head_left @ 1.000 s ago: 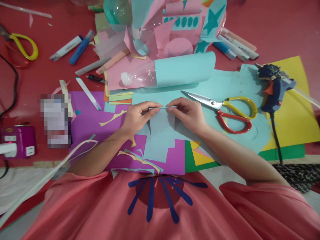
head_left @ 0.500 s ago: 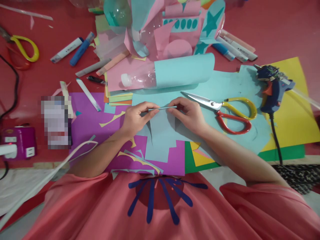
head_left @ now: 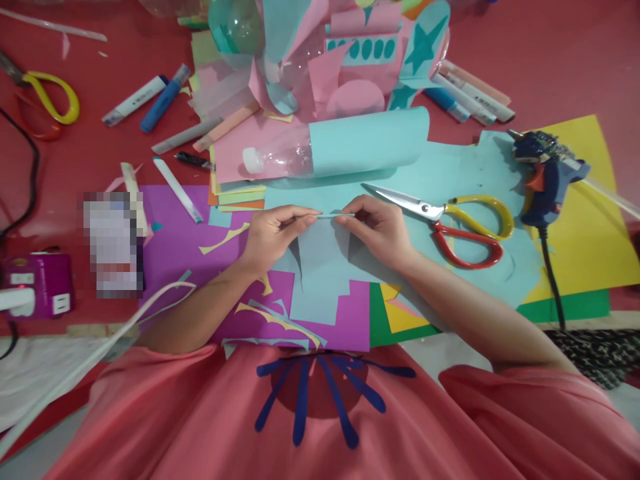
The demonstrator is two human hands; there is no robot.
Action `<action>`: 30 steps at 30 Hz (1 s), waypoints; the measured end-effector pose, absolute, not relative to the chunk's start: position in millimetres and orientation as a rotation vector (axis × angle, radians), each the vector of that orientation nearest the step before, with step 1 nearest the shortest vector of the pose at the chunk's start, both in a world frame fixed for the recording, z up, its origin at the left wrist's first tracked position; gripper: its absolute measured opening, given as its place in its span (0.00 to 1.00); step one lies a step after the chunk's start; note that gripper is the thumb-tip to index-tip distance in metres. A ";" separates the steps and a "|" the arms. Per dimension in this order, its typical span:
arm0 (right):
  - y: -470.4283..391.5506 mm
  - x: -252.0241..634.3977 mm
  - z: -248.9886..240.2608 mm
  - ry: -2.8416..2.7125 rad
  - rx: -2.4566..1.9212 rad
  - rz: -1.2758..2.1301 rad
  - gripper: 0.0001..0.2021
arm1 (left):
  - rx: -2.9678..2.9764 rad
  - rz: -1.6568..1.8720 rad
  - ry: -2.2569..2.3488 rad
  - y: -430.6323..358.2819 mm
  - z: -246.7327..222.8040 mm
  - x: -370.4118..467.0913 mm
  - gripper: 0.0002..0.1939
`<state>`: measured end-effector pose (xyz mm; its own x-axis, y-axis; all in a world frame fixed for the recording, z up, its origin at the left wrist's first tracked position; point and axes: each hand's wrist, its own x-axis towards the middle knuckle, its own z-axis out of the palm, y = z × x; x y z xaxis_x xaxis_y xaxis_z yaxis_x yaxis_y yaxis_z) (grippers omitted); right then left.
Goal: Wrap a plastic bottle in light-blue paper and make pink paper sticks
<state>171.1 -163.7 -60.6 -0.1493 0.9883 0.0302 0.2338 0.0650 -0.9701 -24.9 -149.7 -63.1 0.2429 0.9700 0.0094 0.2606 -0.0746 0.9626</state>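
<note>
Toward the left of the red worktop [head_left: 65, 160], a pair of scissors [head_left: 50, 77] lies well back from the near edge, while a purple socket box [head_left: 47, 270] sits close to that edge, with a plug in it. Just to its right lies a blurred, phone-like slab [head_left: 113, 247], then a purple sheet [head_left: 175, 240] strewn with offcuts, apparently laid as a cutting surface.

Near the middle of the worktop's near edge, the left hand [head_left: 273, 237] pinches one end of a thin blue strip [head_left: 329, 215] between thumb and fingers. Behind it, a bottle [head_left: 287, 150] partly wrapped in blue paper lies on its side, probably set back to leave room for the hands. Whether the strip joins the pale blue piece [head_left: 323, 273] below it, I cannot tell. The right hand [head_left: 380, 227] pinches the other end in a matching narrow grip, seemingly to hold the strip straight and level.

Just beside that hand, red-and-yellow scissors [head_left: 433, 212] lie with their loops toward the right, likely for easy reach. Farther right, a glue gun [head_left: 545, 193] rests partly over a yellow sheet [head_left: 600, 233], perhaps to shield the worktop from drips.
</note>
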 end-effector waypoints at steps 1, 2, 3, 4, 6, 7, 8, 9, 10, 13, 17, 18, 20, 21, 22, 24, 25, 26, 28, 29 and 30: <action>-163.9 171.0 -60.9 -1.513 -1.268 1.165 0.06 | 1.532 0.916 1.197 -149.6 -63.7 -24.9 0.17; -164.1 170.8 -61.1 -1.506 -1.258 1.176 0.06 | 1.529 0.914 1.203 -149.6 -64.3 -24.9 0.17; -164.3 170.6 -61.4 -1.499 -1.249 1.185 0.06 | 1.529 0.914 1.208 -149.5 -64.9 -25.1 0.18; -164.5 170.4 -61.6 -1.490 -1.240 1.193 0.06 | 1.531 0.914 1.212 -149.4 -65.4 -25.3 0.19; -164.6 170.3 -61.9 -1.473 -1.227 1.201 0.06 | 1.534 0.919 1.211 -149.2 -65.7 -25.7 0.19; -164.5 170.3 -62.0 -1.464 -1.219 1.205 0.06 | 1.535 0.921 1.207 -149.0 -65.6 -25.8 0.19; -164.3 170.4 -61.9 -1.456 -1.211 1.211 0.06 | 1.539 0.919 1.204 -148.8 -65.4 -26.0 0.19; -164.0 170.5 -61.9 -1.450 -1.206 1.218 0.06 | 1.546 0.917 1.201 -148.7 -65.1 -26.1 0.18; -163.7 170.6 -61.8 -1.445 -1.204 1.228 0.06 | 1.558 0.910 1.197 -148.6 -64.8 -26.3 0.17; -163.1 170.9 -62.0 -1.438 -1.209 1.274 0.04 | 1.597 0.893 1.181 -149.2 -64.8 -26.7 0.16; -164.0 170.5 -63.5 -1.415 -1.143 1.358 0.04 | 1.615 0.884 1.144 -151.5 -65.5 -26.7 0.14; -164.5 170.4 -63.8 -1.422 -1.134 1.373 0.04 | 1.616 0.879 1.130 -152.0 -65.5 -26.6 0.13; -165.4 170.2 -64.0 -1.445 -1.143 1.382 0.03 | 1.615 0.871 1.106 -152.6 -65.2 -26.3 0.12; -165.8 170.1 -64.0 -1.452 -1.148 1.372 0.02 | 1.613 0.869 1.099 -152.6 -64.9 -26.1 0.12; -166.1 169.9 -64.0 -1.452 -1.146 1.356 0.01 | 1.610 0.868 1.093 -152.6 -64.6 -25.9 0.12; -166.4 169.6 -64.0 -1.440 -1.133 1.331 0.01 | 1.597 0.862 1.083 -152.2 -64.0 -25.5 0.10; -166.5 169.5 -64.1 -1.431 -1.125 1.325 0.01 | 1.587 0.857 1.080 -152.0 -63.8 -25.4 0.10; -166.5 169.3 -64.3 -1.422 -1.117 1.325 0.01 | 1.576 0.852 1.080 -151.8 -63.7 -25.3 0.10; -166.4 169.1 -64.6 -1.406 -1.106 1.335 0.01 | 1.550 0.839 1.084 -151.6 -63.3 -25.1 0.10; -166.4 169.0 -64.8 -1.400 -1.100 1.340 0.01 | 1.538 0.832 1.087 -151.6 -63.1 -25.1 0.10; -166.4 169.0 -65.0 -1.394 -1.095 1.345 0.01 | 1.526 0.828 1.089 -151.6 -62.8 -25.1 0.10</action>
